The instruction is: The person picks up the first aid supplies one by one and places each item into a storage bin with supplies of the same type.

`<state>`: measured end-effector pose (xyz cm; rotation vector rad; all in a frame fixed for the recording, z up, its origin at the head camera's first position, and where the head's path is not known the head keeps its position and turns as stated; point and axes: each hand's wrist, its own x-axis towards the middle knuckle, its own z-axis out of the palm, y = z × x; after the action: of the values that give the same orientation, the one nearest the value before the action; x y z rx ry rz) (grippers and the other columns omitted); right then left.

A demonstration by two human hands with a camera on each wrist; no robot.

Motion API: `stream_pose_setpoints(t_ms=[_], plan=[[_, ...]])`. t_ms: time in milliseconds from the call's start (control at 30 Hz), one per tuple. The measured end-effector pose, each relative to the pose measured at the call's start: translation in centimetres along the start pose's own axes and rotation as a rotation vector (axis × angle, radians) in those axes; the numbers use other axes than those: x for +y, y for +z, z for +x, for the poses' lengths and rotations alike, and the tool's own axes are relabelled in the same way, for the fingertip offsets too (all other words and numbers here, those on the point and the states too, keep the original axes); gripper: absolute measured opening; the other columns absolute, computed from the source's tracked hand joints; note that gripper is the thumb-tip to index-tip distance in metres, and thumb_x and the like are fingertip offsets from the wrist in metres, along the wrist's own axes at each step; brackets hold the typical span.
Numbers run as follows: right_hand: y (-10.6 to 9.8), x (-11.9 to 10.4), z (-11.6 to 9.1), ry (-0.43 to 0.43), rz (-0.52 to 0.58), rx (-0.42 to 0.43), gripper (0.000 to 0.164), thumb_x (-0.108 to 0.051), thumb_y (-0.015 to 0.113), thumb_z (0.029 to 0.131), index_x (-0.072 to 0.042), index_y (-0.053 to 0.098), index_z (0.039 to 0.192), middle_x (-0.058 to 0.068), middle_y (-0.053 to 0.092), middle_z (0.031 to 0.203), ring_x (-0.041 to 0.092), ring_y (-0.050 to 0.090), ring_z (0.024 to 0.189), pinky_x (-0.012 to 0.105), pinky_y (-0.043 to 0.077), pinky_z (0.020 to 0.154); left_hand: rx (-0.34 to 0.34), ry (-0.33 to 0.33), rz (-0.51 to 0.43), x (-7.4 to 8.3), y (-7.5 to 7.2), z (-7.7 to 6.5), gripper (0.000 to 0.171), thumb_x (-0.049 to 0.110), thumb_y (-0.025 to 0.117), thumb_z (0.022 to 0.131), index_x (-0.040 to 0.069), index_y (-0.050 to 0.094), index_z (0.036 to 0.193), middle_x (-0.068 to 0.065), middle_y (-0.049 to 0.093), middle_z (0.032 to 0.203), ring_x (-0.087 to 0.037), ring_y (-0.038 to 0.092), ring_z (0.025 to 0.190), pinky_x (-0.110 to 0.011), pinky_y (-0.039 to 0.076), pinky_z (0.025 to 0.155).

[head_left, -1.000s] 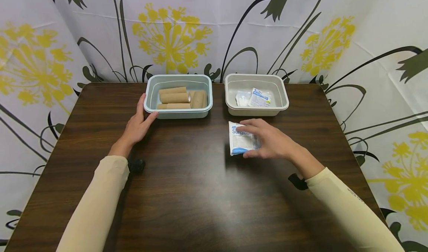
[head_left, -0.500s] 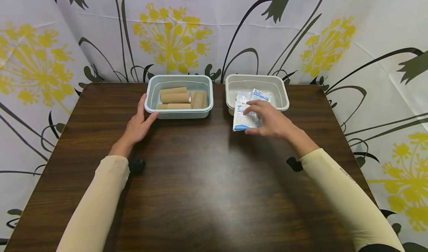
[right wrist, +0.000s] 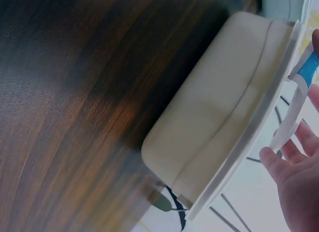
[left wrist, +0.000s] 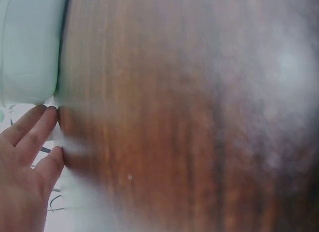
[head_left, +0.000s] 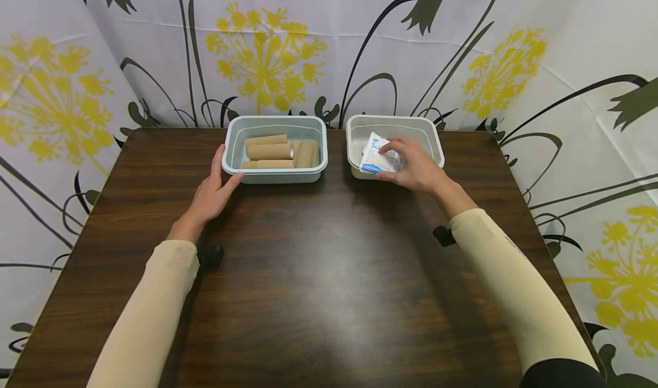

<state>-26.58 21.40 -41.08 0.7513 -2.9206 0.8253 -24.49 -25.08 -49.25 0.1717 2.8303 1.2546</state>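
Note:
My right hand [head_left: 417, 165] grips a flat white packet [head_left: 377, 154] with blue print reading "Su...", held over the beige plastic bin [head_left: 437, 148] at the back right. In the right wrist view the packet [right wrist: 294, 110] stands above the bin's rim [right wrist: 249, 137], between thumb and fingers. The packets inside that bin are hidden behind it. My left hand [head_left: 208, 196] rests against the left end of the light blue bin [head_left: 283, 175], fingers extended along its side and thumb at the front corner. In the left wrist view the fingertips [left wrist: 50, 112] touch near the bin's corner [left wrist: 30, 67].
Several brown cardboard tubes [head_left: 269, 151] lie in the light blue bin. Both bins stand side by side at the far edge of a dark wood table [head_left: 308, 274]. A flower-patterned curtain [head_left: 339, 45] hangs behind and along the sides.
My right hand has carried the packet from over the table, forward and up to over the beige bin. The left hand stays at the blue bin.

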Motion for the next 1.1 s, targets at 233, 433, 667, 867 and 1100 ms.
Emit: stream_pose_setpoints(t_ms=[233,433,667,867,1100], plan=[[0.5,0.7,1.3,-0.006,-0.030,0.029,0.049,-0.028,0.085,0.076,-0.007,0.063,0.114,0.019,0.051,0.137,0.037,0.042,0.128,0.048,0.031,0.106,-0.009,-0.016,0.003,0.1,-0.1,-0.1,0.080,0.055,0.046,0.099,0.042,-0.010,0.155,-0.016,0.015,0.162,-0.051,0.026,0.138,-0.070,0.018,0.105],[0.8,0.8,2.0,0.042,-0.036,0.021,0.049,-0.030,0.084,0.076,-0.008,0.064,0.115,0.017,0.049,0.140,0.036,0.039,0.131,0.048,0.030,0.108,0.001,-0.010,0.005,0.0,0.0,0.0,0.080,0.055,0.046,0.099,0.043,-0.009,0.155,-0.015,0.016,0.162,-0.050,0.027,0.138,-0.069,0.019,0.105],[0.9,0.8,2.5,0.087,-0.024,0.026,0.051,-0.031,0.082,0.078,-0.007,0.064,0.118,0.018,0.047,0.142,0.036,0.037,0.133,0.048,0.028,0.109,0.008,0.002,-0.001,0.1,-0.1,0.1,0.081,0.053,0.047,0.099,0.037,-0.007,0.157,-0.016,0.018,0.161,-0.049,0.028,0.138,-0.069,0.019,0.105],[0.8,0.8,2.5,0.112,-0.021,0.004,0.055,-0.033,0.081,0.080,-0.007,0.064,0.125,0.018,0.037,0.152,0.037,0.027,0.141,0.049,0.022,0.113,0.010,0.004,0.000,0.0,0.0,0.0,0.080,0.053,0.047,0.099,0.039,-0.008,0.156,-0.016,0.018,0.161,-0.048,0.028,0.139,-0.068,0.019,0.106],[1.4,1.1,1.9,0.074,0.007,0.000,0.043,-0.028,0.074,0.088,-0.003,0.067,0.123,0.020,0.040,0.150,0.036,0.028,0.142,0.048,0.021,0.114,0.013,0.012,-0.002,0.0,0.1,0.0,0.080,0.052,0.047,0.099,0.039,-0.007,0.157,-0.016,0.019,0.161,-0.048,0.028,0.139,-0.068,0.020,0.105]])
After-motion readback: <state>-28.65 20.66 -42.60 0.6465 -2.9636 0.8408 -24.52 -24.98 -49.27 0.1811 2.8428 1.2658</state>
